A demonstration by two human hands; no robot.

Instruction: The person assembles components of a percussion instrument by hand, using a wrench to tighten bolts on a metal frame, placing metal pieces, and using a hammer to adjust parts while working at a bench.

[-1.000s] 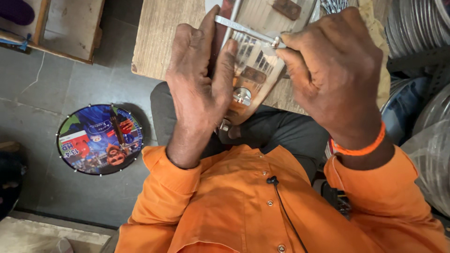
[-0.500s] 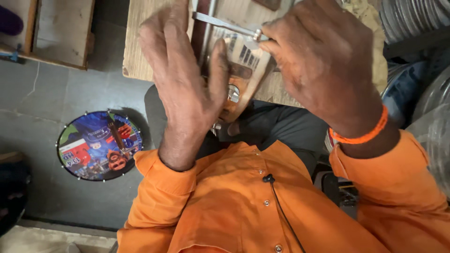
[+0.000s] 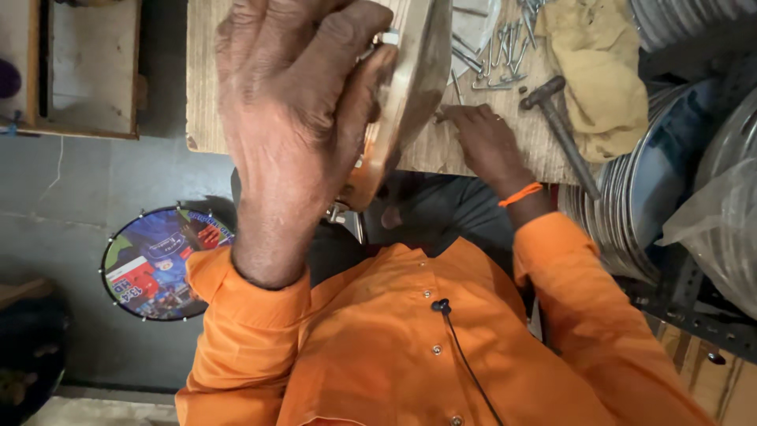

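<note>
L hand (image 3: pixel 292 118) gripping round wooden frame (image 3: pixel 406 95), holding it tilted on edge above workbench (image 3: pixel 206 95); R hand (image 3: pixel 477 138) lying on bench, fingers pinching a nail (image 3: pixel 441 117); hammer (image 3: pixel 561 134), loose nails (image 3: pixel 493 55), yellow cloth (image 3: pixel 599 71) lying nr.

Wooden bench (image 3: pixel 206 102) with nails (image 3: pixel 495 57), hammer (image 3: pixel 561 130), yellow cloth (image 3: pixel 601 79)

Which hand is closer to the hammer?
Right. The right hand rests on the bench just left of the hammer; the left hand holds a wooden frame farther away.
</note>
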